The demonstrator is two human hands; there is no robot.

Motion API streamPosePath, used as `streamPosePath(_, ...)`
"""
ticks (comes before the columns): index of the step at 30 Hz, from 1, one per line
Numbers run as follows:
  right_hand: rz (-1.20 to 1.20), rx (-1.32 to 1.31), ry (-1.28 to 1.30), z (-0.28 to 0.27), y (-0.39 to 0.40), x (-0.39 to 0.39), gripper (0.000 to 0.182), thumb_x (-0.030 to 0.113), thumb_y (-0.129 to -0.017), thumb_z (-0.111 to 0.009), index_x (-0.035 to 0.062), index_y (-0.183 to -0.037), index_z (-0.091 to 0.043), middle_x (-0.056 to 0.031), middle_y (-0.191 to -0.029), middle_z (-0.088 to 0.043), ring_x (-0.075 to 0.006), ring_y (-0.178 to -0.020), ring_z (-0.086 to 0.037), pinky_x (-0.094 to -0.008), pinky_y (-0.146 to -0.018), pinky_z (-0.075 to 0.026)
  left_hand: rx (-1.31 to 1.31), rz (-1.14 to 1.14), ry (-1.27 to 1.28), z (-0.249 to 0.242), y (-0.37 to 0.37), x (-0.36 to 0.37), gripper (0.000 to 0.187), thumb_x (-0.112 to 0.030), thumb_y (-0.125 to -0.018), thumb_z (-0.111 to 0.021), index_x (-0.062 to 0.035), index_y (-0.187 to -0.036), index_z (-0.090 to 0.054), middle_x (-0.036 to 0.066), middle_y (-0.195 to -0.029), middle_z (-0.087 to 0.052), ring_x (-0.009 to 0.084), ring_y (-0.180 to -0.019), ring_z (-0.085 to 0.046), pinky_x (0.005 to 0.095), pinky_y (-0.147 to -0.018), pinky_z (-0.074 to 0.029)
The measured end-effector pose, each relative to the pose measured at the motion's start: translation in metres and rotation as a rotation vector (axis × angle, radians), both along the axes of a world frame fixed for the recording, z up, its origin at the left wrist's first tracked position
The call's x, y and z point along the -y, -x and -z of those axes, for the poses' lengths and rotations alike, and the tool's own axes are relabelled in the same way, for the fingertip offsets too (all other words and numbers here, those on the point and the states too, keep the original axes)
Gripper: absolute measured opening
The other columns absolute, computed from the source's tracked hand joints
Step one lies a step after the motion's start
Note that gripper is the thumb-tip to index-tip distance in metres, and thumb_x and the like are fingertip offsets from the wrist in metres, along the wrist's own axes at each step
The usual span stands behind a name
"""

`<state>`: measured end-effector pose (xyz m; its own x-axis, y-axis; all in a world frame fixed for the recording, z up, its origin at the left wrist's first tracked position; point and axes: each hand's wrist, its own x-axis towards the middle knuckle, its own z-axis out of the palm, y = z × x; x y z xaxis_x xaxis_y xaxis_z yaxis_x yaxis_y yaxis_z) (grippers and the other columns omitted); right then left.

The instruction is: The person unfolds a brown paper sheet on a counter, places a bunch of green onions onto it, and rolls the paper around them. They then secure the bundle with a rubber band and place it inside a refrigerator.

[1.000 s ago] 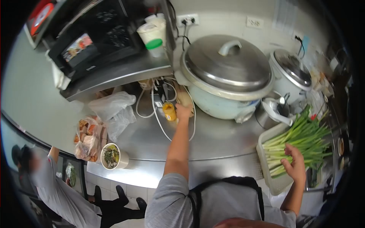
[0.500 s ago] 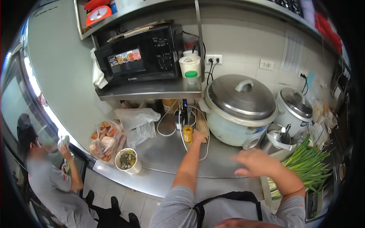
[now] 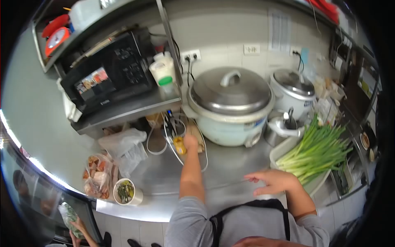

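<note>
My left hand (image 3: 190, 142) reaches to the back of the steel counter, its fingers curled against a long tan object (image 3: 196, 133); what they grip is partly hidden and blurred. A small jar of yellow contents (image 3: 179, 145) stands just left of those fingers. White cable (image 3: 206, 158) loops around this spot. My right hand (image 3: 271, 181) hovers over the counter's front, palm down, fingers apart, holding nothing. Close to its right is a bunch of green onions (image 3: 312, 154) in a pale tray (image 3: 276, 155).
A large lidded rice cooker (image 3: 232, 123) stands behind, with a smaller cooker (image 3: 293, 94) and a metal jug (image 3: 277, 133) to its right. At left are bagged meat pieces (image 3: 98, 177) and a tub (image 3: 138, 197) of greens. A microwave (image 3: 111, 70) sits above. Another person's hand (image 3: 80, 226) holds bagged greens.
My view has turned right, shifting the counter leftward in the picture. My left hand stays at the tan object. My right hand has drawn slightly lower. The other person has moved mostly out of view.
</note>
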<state>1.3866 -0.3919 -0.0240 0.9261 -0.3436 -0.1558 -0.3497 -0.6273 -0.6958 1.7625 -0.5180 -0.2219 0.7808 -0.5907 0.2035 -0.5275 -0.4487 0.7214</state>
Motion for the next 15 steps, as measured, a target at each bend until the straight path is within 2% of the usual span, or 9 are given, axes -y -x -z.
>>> streamPosePath(1,-0.013,0.001,-0.054,0.005,0.001,0.001,0.06,0.033,-0.075,-0.063,0.0066,-0.124,-0.04,-0.0137,-0.107,-0.053,-0.0228,-0.095,-0.053,-0.0305,-0.078,-0.044,0.002,0.005,0.068,-0.011,0.008,-0.007,0.027,-0.011,-0.079,-0.043,-0.0038,-0.103,-0.054,0.024,-0.088,-0.058,0.0378,-0.08,-0.056,0.0434,-0.068,-0.045)
streamPosePath(2,-0.036,-0.014,-0.11,0.012,0.001,0.002,0.061,0.031,-0.076,-0.063,0.0044,-0.125,-0.038,-0.012,-0.107,-0.053,-0.0212,-0.095,-0.053,-0.0309,-0.083,-0.041,0.036,-0.001,0.156,-0.004,0.009,-0.007,0.021,-0.01,-0.078,-0.043,-0.001,-0.095,-0.053,0.025,-0.084,-0.057,0.0395,-0.08,-0.055,0.043,-0.068,-0.044)
streamPosePath(3,-0.074,0.003,-0.157,0.023,-0.001,0.006,0.062,0.034,-0.076,-0.061,0.0053,-0.125,-0.037,-0.012,-0.106,-0.052,-0.0208,-0.094,-0.053,-0.0304,-0.081,-0.042,0.072,-0.009,0.253,0.003,0.01,-0.007,0.016,-0.008,-0.078,-0.042,0.0019,-0.087,-0.051,0.027,-0.081,-0.055,0.0412,-0.08,-0.054,0.0426,-0.068,-0.043)
streamPosePath(5,-0.149,0.047,-0.234,0.052,-0.01,0.019,0.063,0.04,-0.078,-0.058,0.0071,-0.127,-0.035,-0.0121,-0.104,-0.051,-0.0201,-0.092,-0.052,-0.0294,-0.077,-0.044,0.026,0.061,0.308,0.0,0.019,-0.024,0.014,-0.008,-0.078,-0.041,0.0024,-0.083,-0.049,0.026,-0.075,-0.053,0.0416,-0.075,-0.052,0.0424,-0.065,-0.041)
streamPosePath(7,-0.08,0.053,-0.573,0.087,-0.025,0.035,0.065,0.041,-0.079,-0.056,0.0071,-0.129,-0.031,-0.0097,-0.107,-0.05,-0.0177,-0.093,-0.051,-0.03,-0.08,-0.042,0.007,0.131,0.363,-0.011,0.035,-0.048,0.012,-0.008,-0.079,-0.04,0.0025,-0.08,-0.047,0.025,-0.071,-0.051,0.0407,-0.07,-0.05,0.0417,-0.063,-0.039)
streamPosePath(9,0.127,0.07,-0.683,0.113,-0.044,0.054,0.065,0.046,-0.081,-0.052,0.0063,-0.128,-0.031,-0.0075,-0.108,-0.048,-0.0161,-0.092,-0.05,-0.0295,-0.078,-0.043,0.011,0.202,0.409,-0.023,0.057,-0.078,0.012,-0.009,-0.081,-0.04,0.002,-0.078,-0.045,0.023,-0.068,-0.048,0.0385,-0.066,-0.048,0.0404,-0.061,-0.038)
streamPosePath(11,0.469,0.161,-0.697,0.141,-0.064,0.068,0.067,0.051,-0.08,-0.049,0.0056,-0.126,-0.033,-0.0083,-0.108,-0.048,-0.0169,-0.091,-0.05,-0.0303,-0.076,-0.044,-0.082,0.281,0.386,-0.03,0.082,-0.113,0.015,-0.012,-0.083,-0.042,0.0024,-0.079,-0.045,0.023,-0.072,-0.049,0.0386,-0.069,-0.049,0.0404,-0.062,-0.039)
streamPosePath(13,0.633,0.162,-0.62,0.169,-0.078,0.084,0.072,0.057,-0.078,-0.047,0.0058,-0.126,-0.032,-0.0102,-0.111,-0.047,-0.0185,-0.091,-0.051,-0.0333,-0.075,-0.045,-0.167,0.372,0.345,-0.022,0.106,-0.146,0.016,-0.013,-0.084,-0.044,0.0024,-0.081,-0.046,0.022,-0.074,-0.051,0.0367,-0.071,-0.051,0.0393,-0.064,-0.04)
streamPosePath(15,0.592,0.031,-0.897,0.169,-0.081,0.083,0.075,0.055,-0.077,-0.05,0.0067,-0.128,-0.027,-0.0115,-0.113,-0.046,-0.02,-0.094,-0.052,-0.0355,-0.073,-0.046,-0.239,0.472,0.29,-0.009,0.128,-0.174,0.015,-0.013,-0.084,-0.044,0.0021,-0.084,-0.048,0.021,-0.077,-0.053,0.033,-0.073,-0.054,0.0372,-0.067,-0.042)
